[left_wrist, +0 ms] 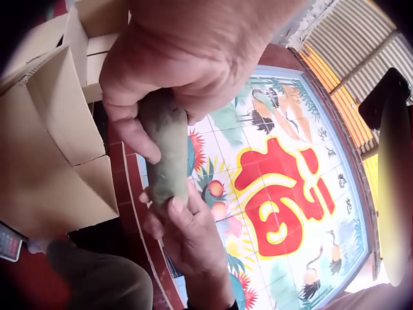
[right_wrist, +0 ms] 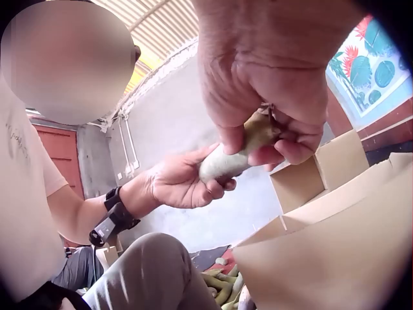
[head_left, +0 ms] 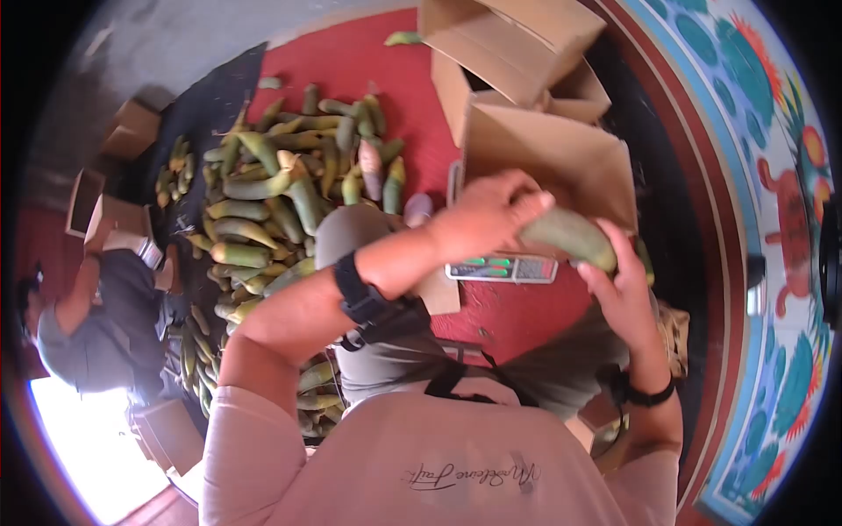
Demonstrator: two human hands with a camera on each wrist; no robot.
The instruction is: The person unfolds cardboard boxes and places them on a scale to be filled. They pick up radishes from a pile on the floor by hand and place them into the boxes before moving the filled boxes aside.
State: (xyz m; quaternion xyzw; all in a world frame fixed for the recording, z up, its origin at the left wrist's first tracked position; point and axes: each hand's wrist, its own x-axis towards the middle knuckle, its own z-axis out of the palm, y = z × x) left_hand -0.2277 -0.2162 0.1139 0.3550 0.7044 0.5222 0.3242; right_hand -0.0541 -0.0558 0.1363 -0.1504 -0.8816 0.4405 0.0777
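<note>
Both hands hold one thick green gourd-like vegetable [head_left: 570, 238] [left_wrist: 169, 155] [right_wrist: 222, 166] above a digital scale [head_left: 502, 268]. In the head view the left hand [head_left: 500, 213] grips its left end, and the right hand [head_left: 628, 294] has thumb and fingers around its right end. The left wrist view shows the left hand [left_wrist: 184, 64] on the upper end and the right hand [left_wrist: 193, 236] pinching the lower end. Seen from the right wrist, the right hand [right_wrist: 271, 90] pinches the yellowish tip while the left hand [right_wrist: 184, 181] holds the rounded end.
Behind the scale is an open cardboard box [head_left: 605, 167], with more cartons [head_left: 500, 44] beyond. A large vegetable pile [head_left: 254, 210] covers the mat at the left. Another person [head_left: 105, 316] sits farther left. A painted tile wall [head_left: 785, 219] runs along the right.
</note>
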